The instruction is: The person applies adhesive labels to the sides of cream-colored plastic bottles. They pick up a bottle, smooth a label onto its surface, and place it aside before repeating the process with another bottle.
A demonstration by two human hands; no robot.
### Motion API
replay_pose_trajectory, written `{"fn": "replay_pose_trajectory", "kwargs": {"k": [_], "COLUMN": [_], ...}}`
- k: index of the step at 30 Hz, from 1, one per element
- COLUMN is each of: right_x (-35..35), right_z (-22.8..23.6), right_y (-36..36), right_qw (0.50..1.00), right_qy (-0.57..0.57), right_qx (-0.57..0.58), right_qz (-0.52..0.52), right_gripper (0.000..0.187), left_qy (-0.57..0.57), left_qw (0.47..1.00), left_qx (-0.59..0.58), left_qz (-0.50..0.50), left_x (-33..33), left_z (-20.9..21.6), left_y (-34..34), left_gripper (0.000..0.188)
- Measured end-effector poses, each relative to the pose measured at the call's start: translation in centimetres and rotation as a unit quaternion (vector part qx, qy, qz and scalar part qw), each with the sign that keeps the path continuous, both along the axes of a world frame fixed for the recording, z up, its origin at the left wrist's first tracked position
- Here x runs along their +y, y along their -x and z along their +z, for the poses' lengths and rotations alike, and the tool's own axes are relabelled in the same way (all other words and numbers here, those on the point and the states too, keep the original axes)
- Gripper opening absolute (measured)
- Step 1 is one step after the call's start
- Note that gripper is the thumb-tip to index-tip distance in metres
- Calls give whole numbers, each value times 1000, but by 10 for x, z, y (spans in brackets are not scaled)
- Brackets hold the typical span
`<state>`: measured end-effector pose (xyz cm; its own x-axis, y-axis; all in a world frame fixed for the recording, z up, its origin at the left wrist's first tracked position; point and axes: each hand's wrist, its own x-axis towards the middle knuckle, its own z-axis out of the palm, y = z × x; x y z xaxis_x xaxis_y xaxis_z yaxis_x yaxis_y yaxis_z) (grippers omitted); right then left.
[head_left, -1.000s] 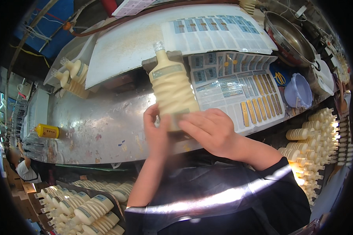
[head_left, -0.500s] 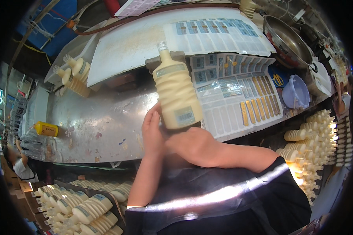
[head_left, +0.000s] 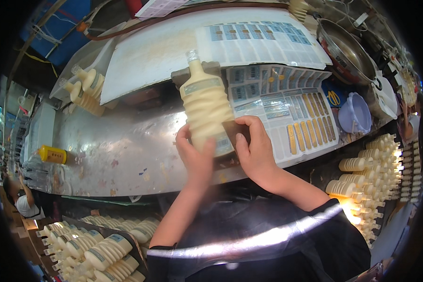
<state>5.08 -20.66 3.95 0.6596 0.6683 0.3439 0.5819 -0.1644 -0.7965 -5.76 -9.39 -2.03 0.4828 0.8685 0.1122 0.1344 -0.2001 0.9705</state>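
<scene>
A cream-coloured ribbed bottle [head_left: 206, 105] with a clear neck lies on a dark block [head_left: 214, 69], its neck pointing away from me. One label sits near its shoulder, another with a barcode near its base. My left hand [head_left: 196, 157] grips the bottle's lower left side, the thumb blurred across its front. At the lower right side, my right hand [head_left: 257, 152] pinches a dark brown flat piece [head_left: 232, 134] that overlaps the bottle's edge; its exact kind is unclear. Label sheets [head_left: 263, 136] with blue and gold strips lie just right of the bottle.
Two more cream bottles [head_left: 87, 91] lean in a tray at left, with a yellow bottle [head_left: 52, 154] nearer. A lilac bucket [head_left: 355, 113] and a large pan [head_left: 345, 49] stand at right. Many bottles are stacked below the metal table [head_left: 113, 155] on both sides.
My right hand has moved from across the bottle's base to its right side, and the brown piece now shows in it. My left thumb has come over the bottle's front.
</scene>
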Motion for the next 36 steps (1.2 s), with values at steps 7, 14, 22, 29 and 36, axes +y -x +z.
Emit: {"fn": "replay_pose_trajectory", "kwargs": {"k": [7, 14, 22, 29, 36], "right_x": [1, -8, -36, -25, -10], "right_z": [0, 1, 2, -9, 16], "right_y": [-15, -34, -21, 11, 1], "right_qw": [999, 950, 939, 911, 940], "right_qy": [-22, -118, -94, -94, -92], "right_qx": [16, -213, -243, -316, -287], "right_qz": [27, 195, 226, 249, 160], "right_gripper": [28, 29, 25, 22, 25], "left_qy": [10, 17, 88, 107, 155], "left_qw": [999, 999, 995, 992, 980], "left_qx": [-35, 4, -48, -61, -124], "left_qz": [-7, -27, -29, -26, -25], "left_x": [5, 8, 6, 12, 18], "left_z": [-15, 4, 15, 16, 13], "left_y": [2, 4, 4, 6, 12], "left_gripper": [59, 63, 61, 50, 42]}}
